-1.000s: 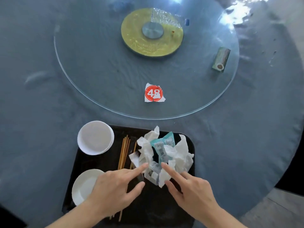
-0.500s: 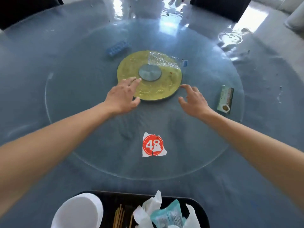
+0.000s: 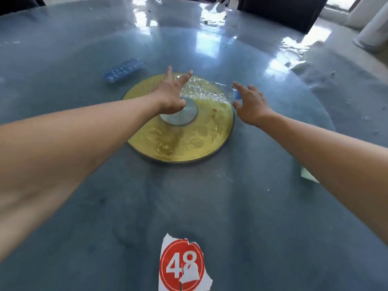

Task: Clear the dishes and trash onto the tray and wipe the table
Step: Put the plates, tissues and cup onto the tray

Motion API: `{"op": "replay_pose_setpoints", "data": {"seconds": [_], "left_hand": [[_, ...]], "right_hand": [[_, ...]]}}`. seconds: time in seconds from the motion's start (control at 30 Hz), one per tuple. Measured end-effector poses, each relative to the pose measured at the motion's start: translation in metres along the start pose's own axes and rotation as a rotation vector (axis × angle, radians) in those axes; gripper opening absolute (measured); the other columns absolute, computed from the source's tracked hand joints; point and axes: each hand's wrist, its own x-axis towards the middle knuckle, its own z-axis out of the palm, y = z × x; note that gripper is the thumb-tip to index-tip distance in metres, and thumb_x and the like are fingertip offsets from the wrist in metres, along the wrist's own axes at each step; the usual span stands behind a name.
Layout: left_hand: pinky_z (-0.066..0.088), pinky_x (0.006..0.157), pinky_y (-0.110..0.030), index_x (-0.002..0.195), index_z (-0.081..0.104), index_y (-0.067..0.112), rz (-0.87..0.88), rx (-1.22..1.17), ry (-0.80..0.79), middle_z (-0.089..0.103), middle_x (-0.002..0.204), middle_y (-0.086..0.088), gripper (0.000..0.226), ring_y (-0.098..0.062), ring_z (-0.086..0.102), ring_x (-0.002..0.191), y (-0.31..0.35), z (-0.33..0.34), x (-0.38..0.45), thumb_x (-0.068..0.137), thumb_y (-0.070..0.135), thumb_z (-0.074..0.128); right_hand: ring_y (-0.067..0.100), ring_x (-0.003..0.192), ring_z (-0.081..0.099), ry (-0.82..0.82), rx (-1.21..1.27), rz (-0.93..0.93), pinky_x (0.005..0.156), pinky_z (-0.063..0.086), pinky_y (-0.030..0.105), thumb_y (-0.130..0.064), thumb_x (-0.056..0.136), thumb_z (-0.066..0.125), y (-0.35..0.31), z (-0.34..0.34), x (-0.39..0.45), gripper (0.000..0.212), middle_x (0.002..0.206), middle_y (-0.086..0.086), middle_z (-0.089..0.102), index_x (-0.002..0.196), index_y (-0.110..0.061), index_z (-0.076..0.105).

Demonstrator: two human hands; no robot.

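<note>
A crushed clear plastic bottle (image 3: 204, 91) with a blue cap lies across the far side of the gold hub disc (image 3: 189, 141) at the centre of the glass turntable. My left hand (image 3: 171, 93) is stretched over the disc with fingers spread, at the bottle's left end. To the right of the cap end, my right hand (image 3: 251, 103) hovers with fingers apart. Neither hand holds anything. A blue plastic blister tray (image 3: 123, 68) lies on the glass to the far left. The black tray is out of view.
A torn white sticker with a red "48" circle (image 3: 182, 265) is on the glass near me. A pale green packet (image 3: 307, 175) peeks out from under my right forearm. Dark chairs (image 3: 279, 11) stand beyond the round blue-grey table (image 3: 52, 38).
Both hands left the trash on the black tray and reached forward across the turntable to the crushed bottle. My view moved forward, so the tray dropped out of sight.
</note>
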Motion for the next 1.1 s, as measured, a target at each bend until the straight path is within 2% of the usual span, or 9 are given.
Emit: {"op": "replay_pose_setpoints", "data": {"seconds": [0.17,0.43,0.5,0.57,0.63,0.73,0.9,1.0,1.1], "left_hand": [[0.041,0.105,-0.027,0.157,0.033,0.034,-0.087,-0.32,0.138,0.046,0.156,-0.007,0.073,-0.031,0.053,0.133,0.006,0.015,-0.009,0.091,0.014,0.06],[0.043,0.103,-0.033,0.147,0.053,0.029,-0.096,-0.481,0.308,0.06,0.139,-0.014,0.053,-0.028,0.057,0.126,0.024,-0.001,-0.112,0.096,0.018,0.063],[0.049,0.081,-0.03,0.144,0.057,0.028,-0.085,-0.522,0.311,0.076,0.1,-0.01,0.048,-0.012,0.069,0.083,0.027,-0.002,-0.145,0.096,0.02,0.064],[0.038,0.061,-0.016,0.142,0.058,0.03,-0.089,-0.541,0.303,0.043,0.058,0.004,0.046,-0.003,0.044,0.046,0.032,-0.002,-0.186,0.097,0.021,0.064],[0.032,0.058,-0.014,0.14,0.06,0.032,-0.102,-0.551,0.3,0.026,0.058,0.005,0.045,-0.006,0.031,0.046,0.039,-0.003,-0.234,0.097,0.022,0.063],[0.034,0.059,-0.016,0.138,0.061,0.036,-0.138,-0.562,0.265,0.027,0.06,0.003,0.045,-0.01,0.029,0.052,0.052,0.0,-0.313,0.095,0.023,0.064],[0.031,0.059,-0.012,0.137,0.061,0.039,-0.218,-0.609,0.236,0.027,0.062,0.003,0.045,-0.01,0.029,0.056,0.074,0.008,-0.456,0.096,0.02,0.065],[0.035,0.062,-0.011,0.135,0.059,0.046,-0.267,-0.638,0.23,0.037,0.064,0.004,0.045,-0.007,0.036,0.058,0.079,0.017,-0.533,0.097,0.023,0.065],[0.039,0.07,-0.006,0.134,0.057,0.051,-0.296,-0.696,0.19,0.05,0.068,0.003,0.047,-0.002,0.049,0.059,0.082,0.037,-0.609,0.097,0.023,0.067]], "right_hand": [[0.04,0.136,0.049,0.106,0.052,-0.018,0.112,0.04,0.042,-0.015,0.105,0.049,-0.001,0.007,-0.009,0.054,0.141,0.021,0.062,0.159,-0.02,0.041],[0.037,0.122,0.063,0.188,0.129,-0.075,0.102,0.044,0.037,-0.021,0.103,0.054,-0.01,-0.013,-0.101,0.047,0.12,0.017,0.074,0.15,-0.021,0.054],[0.031,0.118,0.067,0.216,0.183,-0.067,0.102,0.047,0.036,-0.023,0.1,0.057,-0.01,-0.021,-0.139,0.046,0.117,0.012,0.077,0.147,-0.025,0.058],[0.022,0.114,0.071,0.233,0.239,-0.057,0.1,0.047,0.029,-0.023,0.099,0.06,-0.01,-0.03,-0.182,0.044,0.118,0.008,0.078,0.143,-0.026,0.062],[0.007,0.107,0.07,0.235,0.293,-0.041,0.093,0.043,0.016,-0.021,0.099,0.062,-0.014,-0.04,-0.226,0.041,0.118,0.007,0.078,0.139,-0.025,0.065],[-0.014,0.09,0.055,0.257,0.406,-0.005,0.083,0.042,0.011,-0.018,0.096,0.064,-0.017,-0.05,-0.296,0.036,0.098,0.004,0.08,0.131,-0.024,0.072],[-0.012,0.052,0.051,0.186,0.551,0.11,0.067,0.04,0.003,-0.018,0.096,0.069,-0.024,-0.047,-0.434,0.03,0.055,-0.027,0.056,0.124,-0.027,0.076],[-0.002,0.058,0.056,0.147,0.617,0.171,0.069,0.042,0.002,-0.023,0.097,0.073,-0.03,-0.032,-0.524,0.032,0.072,-0.017,0.075,0.129,-0.027,0.073],[-0.012,0.077,0.066,0.101,0.681,0.255,0.082,0.051,0.007,-0.022,0.096,0.074,-0.031,-0.012,-0.613,0.038,0.08,-0.045,0.067,0.134,-0.025,0.069]]}}
